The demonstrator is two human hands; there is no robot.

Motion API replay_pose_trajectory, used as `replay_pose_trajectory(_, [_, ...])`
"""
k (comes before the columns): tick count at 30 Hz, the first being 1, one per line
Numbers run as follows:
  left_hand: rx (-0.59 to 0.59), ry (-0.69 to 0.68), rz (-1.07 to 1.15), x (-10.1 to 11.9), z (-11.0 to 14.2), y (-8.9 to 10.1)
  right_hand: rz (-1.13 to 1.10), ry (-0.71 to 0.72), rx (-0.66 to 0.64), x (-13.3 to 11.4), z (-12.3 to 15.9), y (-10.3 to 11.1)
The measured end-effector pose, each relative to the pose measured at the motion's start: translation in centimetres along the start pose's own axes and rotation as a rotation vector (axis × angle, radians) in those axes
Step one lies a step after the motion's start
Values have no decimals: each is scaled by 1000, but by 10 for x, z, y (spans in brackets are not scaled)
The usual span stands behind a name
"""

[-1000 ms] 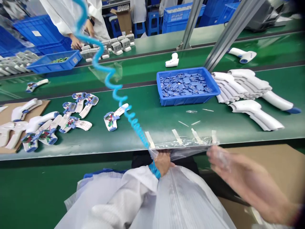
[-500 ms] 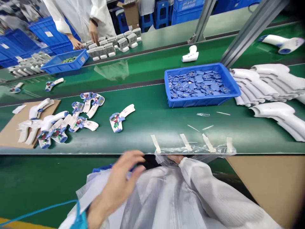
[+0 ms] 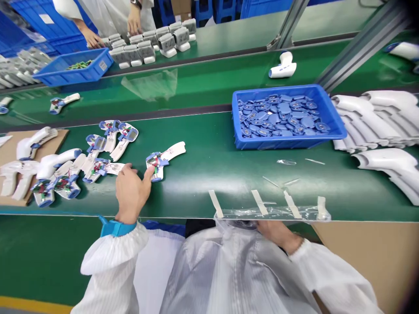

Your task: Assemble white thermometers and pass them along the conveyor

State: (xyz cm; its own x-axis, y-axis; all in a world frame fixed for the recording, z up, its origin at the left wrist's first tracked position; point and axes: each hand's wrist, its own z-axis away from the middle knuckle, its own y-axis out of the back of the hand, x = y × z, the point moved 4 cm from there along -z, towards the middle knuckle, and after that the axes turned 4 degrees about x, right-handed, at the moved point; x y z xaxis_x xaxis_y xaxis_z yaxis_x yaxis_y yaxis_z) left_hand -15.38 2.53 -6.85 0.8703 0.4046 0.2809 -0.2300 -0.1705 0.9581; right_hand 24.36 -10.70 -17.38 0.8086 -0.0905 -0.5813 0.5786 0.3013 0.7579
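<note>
My left hand (image 3: 131, 189) lies on the green bench top, its fingers loosely apart and holding nothing. One fingertip touches an open thermometer half (image 3: 159, 162), white and blue with red wiring showing. More such halves (image 3: 104, 150) lie just left of the hand. My right hand (image 3: 278, 233) is below the bench edge, at the mouth of a clear plastic bag (image 3: 275, 213) taped to the edge with several strips. Its fingers are hidden behind the bag and the edge. A blue wrist strap (image 3: 116, 227) circles my left wrist.
A blue tray (image 3: 330, 113) of small blue parts stands at centre right. White thermometer shells (image 3: 376, 124) pile up to its right. Cardboard (image 3: 6, 148) with more units lies at far left. Across the belt another person's hands (image 3: 134, 22) rest by grey units (image 3: 147, 43).
My left hand rose from my lap onto the bench and reached the thermometer half. My right hand went down to the bag mouth below the edge. The blue coiled cord dropped out of view.
</note>
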Motion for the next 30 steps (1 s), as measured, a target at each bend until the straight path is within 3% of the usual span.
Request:
replay_pose_trajectory(3, [-114,84,177,0,-10,-3,-57,7,-22,-3,26,16])
replay_pose_trajectory(7, [-105,107,274,14,-15,-8,-185,-16,-86,-23,62,46])
replay_pose_trajectory(9, [-118,95,239,28,-15,-13,-211,-25,-9,-37,65,67])
replay_pose_trajectory(13, [-176,-40,507,68,-8,-18,-173,170,432,-85,31,115])
replay_pose_trajectory(16, [-263,-216,752,100,13,-9,-150,328,622,-125,-7,135])
replay_pose_trajectory(19, [-449,-359,835,127,48,2,-170,387,661,-150,-38,143])
replay_pose_trajectory(21, [-545,-424,817,140,70,8,-164,401,614,-158,-49,144])
replay_pose_trajectory(25, [-635,-555,750,158,98,9,-28,442,510,-162,-43,143])
replay_pose_trajectory(30, [-635,-427,729,162,101,-8,41,433,597,-151,-29,152])
